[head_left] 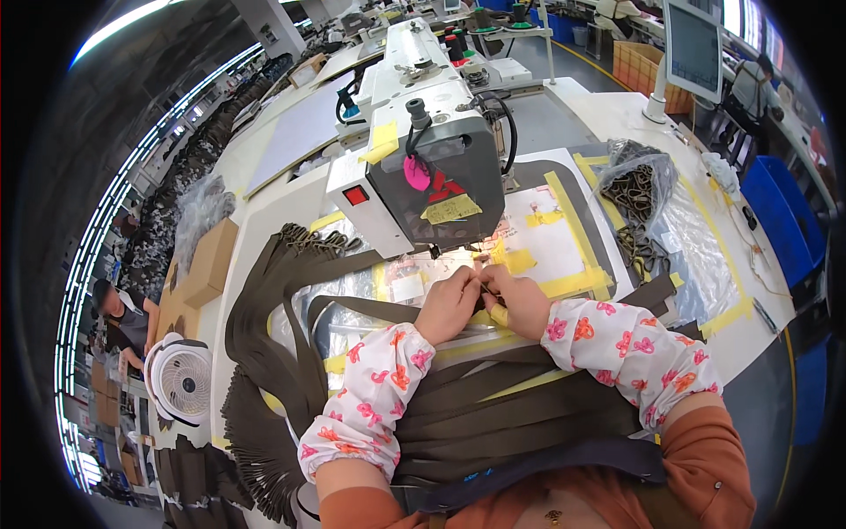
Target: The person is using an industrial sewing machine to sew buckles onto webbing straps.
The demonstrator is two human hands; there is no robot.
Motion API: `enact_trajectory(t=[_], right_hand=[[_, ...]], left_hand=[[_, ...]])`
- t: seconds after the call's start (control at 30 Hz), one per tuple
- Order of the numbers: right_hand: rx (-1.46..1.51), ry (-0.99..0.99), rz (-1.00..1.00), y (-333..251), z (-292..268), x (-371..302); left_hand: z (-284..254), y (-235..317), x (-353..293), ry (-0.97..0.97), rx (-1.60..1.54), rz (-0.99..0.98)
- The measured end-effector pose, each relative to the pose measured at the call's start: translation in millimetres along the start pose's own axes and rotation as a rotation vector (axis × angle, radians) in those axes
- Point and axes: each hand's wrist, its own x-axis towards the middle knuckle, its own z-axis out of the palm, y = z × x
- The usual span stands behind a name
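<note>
Fingertips of my left hand [449, 305] and my right hand [522, 301] meet just in front of the sewing machine's head [432, 176], below its lit needle area. Both hands are closed in a pinch. A dark olive webbing strap [366, 309] runs in from the left to my left hand. Between the fingers shows a small dark piece that looks like the strap's end; its details are hidden. Yellow tape wraps a finger of my right hand. A thick bundle of webbing straps [291, 291], with metal hooks [317, 238] at its far end, hangs over the table's left side.
More straps [529, 401] lie across the near edge, against my body. A plastic bag of dark metal hooks [636, 181] sits at the right. Beyond it are a screen [693, 48] and a blue bin [780, 216]. At left stand a white fan [181, 381] and a cardboard box [210, 264].
</note>
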Motion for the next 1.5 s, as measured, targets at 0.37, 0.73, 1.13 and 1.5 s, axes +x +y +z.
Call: enact_trajectory(t=[0.37, 0.73, 1.13, 1.5], right_hand=[[0.885, -0.061, 0.626, -4.7, -7.2, 2.5], [0.793, -0.28, 0.733, 5.3, -24.4, 13.1], [0.693, -0.2, 0.705, 4.5, -14.6, 4.7], [0.698, -0.065, 0.647, -2.7, -13.0, 3.2]], left_hand=[[6.1, 17.1, -7.7, -0.027, 0.216, 0.132], [6.7, -3.9, 3.5, 0.039, -0.373, -0.028], [2.1, 16.3, -8.8, -0.059, 0.701, 0.407], [9.6, 12.4, -8.1, 0.039, 0.416, 0.302]])
